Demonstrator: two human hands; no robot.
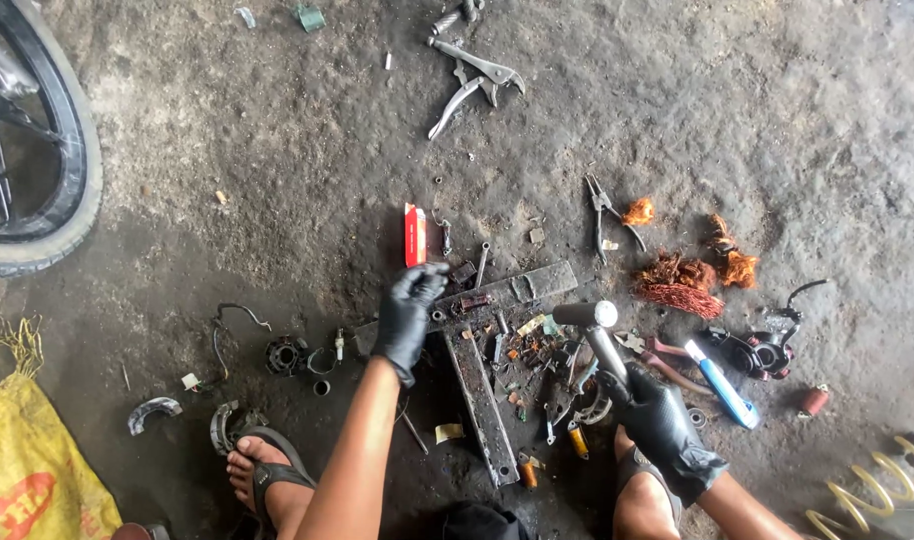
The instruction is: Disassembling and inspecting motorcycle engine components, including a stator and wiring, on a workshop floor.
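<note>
My left hand (pixel 409 310), in a black glove, reaches down to the T-shaped steel bar (pixel 482 395) on the ground, fingertips pinched on a small dark part at the bar's top edge. In a black glove too, my right hand (pixel 657 420) grips the handle of a metal hammer (pixel 589 318), whose head hangs just above the bar's right end. Small bolts, bits and metal scraps (pixel 537 350) lie scattered between the two hands.
Locking pliers (pixel 474 75) lie at the top. A red box (pixel 415 235), needle-nose pliers (pixel 605 210), copper wire clumps (pixel 682 280), a blue-handled tool (pixel 719 380) and a wheel tyre (pixel 72 180) surround the bar. A yellow sack (pixel 27 460) sits at bottom left, my sandalled foot (pixel 267 475) beside it.
</note>
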